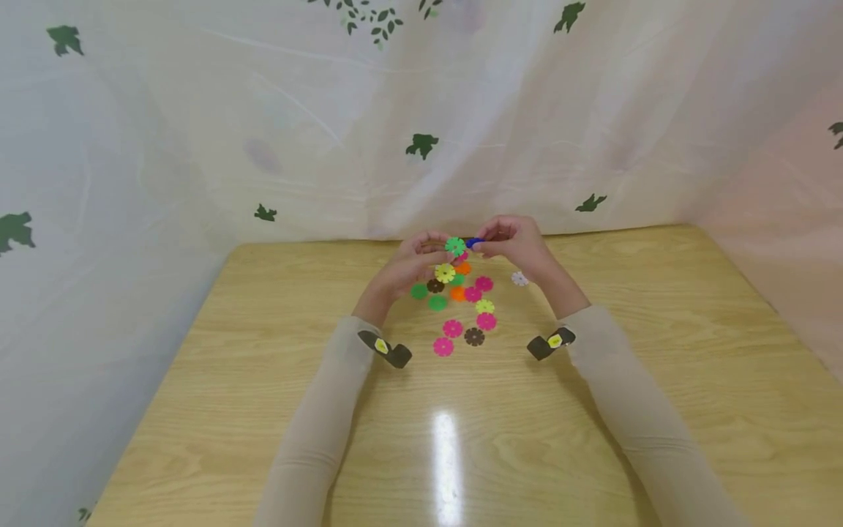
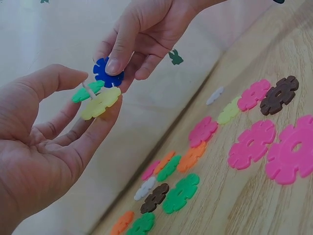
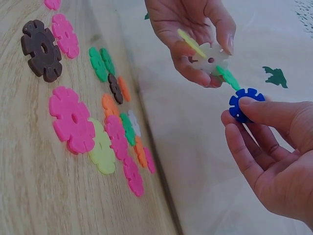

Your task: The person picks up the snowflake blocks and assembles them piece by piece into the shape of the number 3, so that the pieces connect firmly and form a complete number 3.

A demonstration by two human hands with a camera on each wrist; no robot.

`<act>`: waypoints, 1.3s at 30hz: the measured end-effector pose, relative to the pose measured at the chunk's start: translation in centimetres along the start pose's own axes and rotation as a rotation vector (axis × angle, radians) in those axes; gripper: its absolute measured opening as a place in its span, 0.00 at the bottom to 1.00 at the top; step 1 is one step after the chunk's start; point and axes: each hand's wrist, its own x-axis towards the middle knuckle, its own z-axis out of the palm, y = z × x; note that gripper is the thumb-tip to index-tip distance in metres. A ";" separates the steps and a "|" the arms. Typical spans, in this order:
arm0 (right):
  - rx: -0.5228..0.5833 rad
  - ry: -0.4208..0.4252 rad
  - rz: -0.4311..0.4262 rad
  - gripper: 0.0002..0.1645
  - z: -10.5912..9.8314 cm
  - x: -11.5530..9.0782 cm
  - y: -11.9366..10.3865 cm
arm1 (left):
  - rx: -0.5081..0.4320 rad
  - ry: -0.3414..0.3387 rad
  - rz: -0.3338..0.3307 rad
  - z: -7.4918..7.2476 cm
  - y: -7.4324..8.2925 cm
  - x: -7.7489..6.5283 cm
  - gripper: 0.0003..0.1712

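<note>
My left hand (image 1: 411, 263) pinches a small cluster of notched plastic discs by its white disc (image 3: 217, 61). A yellow disc (image 2: 101, 104) and a green disc (image 3: 228, 77) stick out from that white one at an angle. Between thumb and fingers, my right hand (image 1: 520, 245) pinches a blue notched disc (image 3: 246, 105). The blue disc's edge meets the green disc's edge; whether their slots interlock I cannot tell. Both hands are raised above the far side of the table.
Loose discs lie on the wooden table (image 1: 263, 410) below and nearer than the hands: several pink discs (image 1: 443, 346), green, orange, brown discs (image 1: 474, 337) and a yellow one (image 1: 484, 307). A white disc (image 1: 519, 278) lies by the right forearm. A patterned curtain (image 1: 316, 146) hangs behind the table's far edge.
</note>
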 end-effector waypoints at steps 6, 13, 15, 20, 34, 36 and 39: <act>0.019 -0.009 -0.017 0.10 0.0 0.1 0.1 | 0.007 -0.011 0.011 -0.1 -0.1 0.1 0.15; 0.000 0.009 -0.001 0.11 0.3 0.1 0.1 | 0.039 -0.014 0.036 -0.2 -0.1 0.1 0.14; -0.012 0.011 -0.001 0.11 0.4 0.1 0.2 | 0.048 -0.009 0.039 -0.2 -0.2 0.1 0.14; -0.024 0.017 -0.014 0.10 0.8 0.0 0.4 | 0.072 0.023 0.036 0.1 -0.2 0.1 0.14; -0.130 0.033 -0.073 0.06 1.9 -0.1 -0.3 | -0.061 0.114 0.112 0.8 -0.5 0.4 0.12; -0.135 0.031 -0.083 0.06 1.9 -0.1 -0.3 | -0.070 0.111 0.114 0.8 -0.5 0.4 0.11; -0.137 0.024 -0.095 0.06 1.8 -0.2 -0.3 | -0.080 0.116 0.110 1.0 -0.5 0.4 0.12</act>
